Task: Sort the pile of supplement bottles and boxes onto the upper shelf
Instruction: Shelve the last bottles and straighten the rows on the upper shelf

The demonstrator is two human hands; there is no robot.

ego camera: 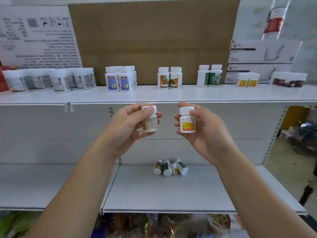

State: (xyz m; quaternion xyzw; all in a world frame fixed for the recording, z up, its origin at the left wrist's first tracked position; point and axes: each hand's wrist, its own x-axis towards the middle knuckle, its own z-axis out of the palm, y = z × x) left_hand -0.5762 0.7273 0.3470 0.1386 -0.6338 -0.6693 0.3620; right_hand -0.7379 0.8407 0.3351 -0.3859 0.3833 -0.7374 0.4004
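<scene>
- A small yellow-labelled bottle (187,121) is gripped upright in the right hand (205,133), with fingers curled round its body and white cap; a second small bottle (151,121), its label turned so that only print and an orange edge show, is gripped upright in the left hand (125,129); the hands are held apart, side by side, just below the front edge of the upper shelf (171,97).
- A matching yellow-labelled pair (247,81) is stood on the upper shelf, up and well to the right of both hands; the right hand is judged the nearer; the long axis of each held bottle is already vertical, so only a lift over the edge and a carry rightward seem called for.
- Counted on the upper shelf: two green-labelled bottles (209,76); two orange-and-green-labelled bottles (169,78); blue-labelled bottles (120,80), two seen in front and more hidden behind; grey-labelled bottles (49,80) and brown-labelled items (288,80) are too blurred to be counted.
- On the lower shelf (163,193) a pile of four bottles (167,167) is left lying on its sides, touching; three are larger, one is small and yellow-labelled.
</scene>
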